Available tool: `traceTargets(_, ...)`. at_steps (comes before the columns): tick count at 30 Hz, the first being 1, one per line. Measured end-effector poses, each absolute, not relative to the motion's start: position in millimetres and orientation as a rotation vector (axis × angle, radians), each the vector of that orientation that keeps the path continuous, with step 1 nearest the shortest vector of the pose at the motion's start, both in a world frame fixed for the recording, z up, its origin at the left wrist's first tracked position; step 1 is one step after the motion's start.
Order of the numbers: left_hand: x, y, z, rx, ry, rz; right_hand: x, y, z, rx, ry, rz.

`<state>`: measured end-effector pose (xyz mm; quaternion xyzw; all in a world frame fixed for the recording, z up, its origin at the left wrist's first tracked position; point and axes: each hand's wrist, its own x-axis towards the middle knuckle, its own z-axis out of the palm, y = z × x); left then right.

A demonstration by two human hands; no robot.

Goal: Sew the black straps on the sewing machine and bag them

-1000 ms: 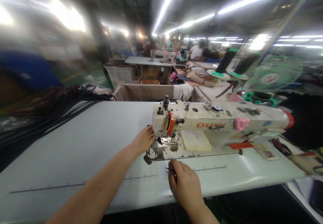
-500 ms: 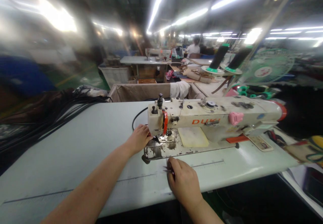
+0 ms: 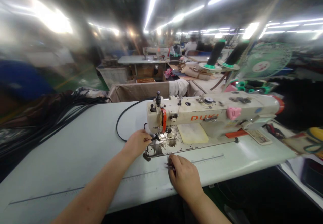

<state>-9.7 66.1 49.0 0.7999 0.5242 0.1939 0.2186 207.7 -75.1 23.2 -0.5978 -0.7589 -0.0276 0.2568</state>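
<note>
Black cord (image 3: 116, 125) now bows wider; left hand (image 3: 138, 142) pinches it, apparently positioning, probably needing steady alignment; right hand (image 3: 186, 175) clasps thread snips (image 3: 168, 166).

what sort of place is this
Probably a sewing workshop or factory floor: a sewing machine stands on the near table, large black thread cones stand behind it, and what looks like another machine sits farther back.

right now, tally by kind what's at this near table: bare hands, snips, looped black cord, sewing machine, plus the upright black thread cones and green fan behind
Left hand and right hand: 2
Snips: 1
Looped black cord: 1
Sewing machine: 1
Upright black thread cones: 2
Green fan: 1
Total: 8
</note>
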Motion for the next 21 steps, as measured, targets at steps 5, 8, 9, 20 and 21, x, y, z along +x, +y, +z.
traceTargets(5, -1.4, 48.6, 51.3, 2.069, 1.578, 0.491, 207.7, -76.4, 23.8, -1.626, -2.064, -0.064)
traceTargets(8, 4.1, 42.2, 49.8, 2.009, 1.655, 0.478, 207.2, -77.1, 24.9, -1.636, -2.061, -0.061)
traceTargets(9, 6.0, 40.2, 49.4, 1.997, 1.671, 0.475, 206.9, -77.1, 25.2, -1.638, -2.060, -0.060)
traceTargets(20, 39.8, 7.3, 43.7, 1.944, 1.652, 0.398, 210.0, -75.4, 24.4, -1.600, -1.975, 0.068)
traceTargets(21, 42.2, 5.7, 42.7, 1.928, 1.655, 0.382, 211.2, -75.6, 24.8, -1.585, -1.956, 0.090)
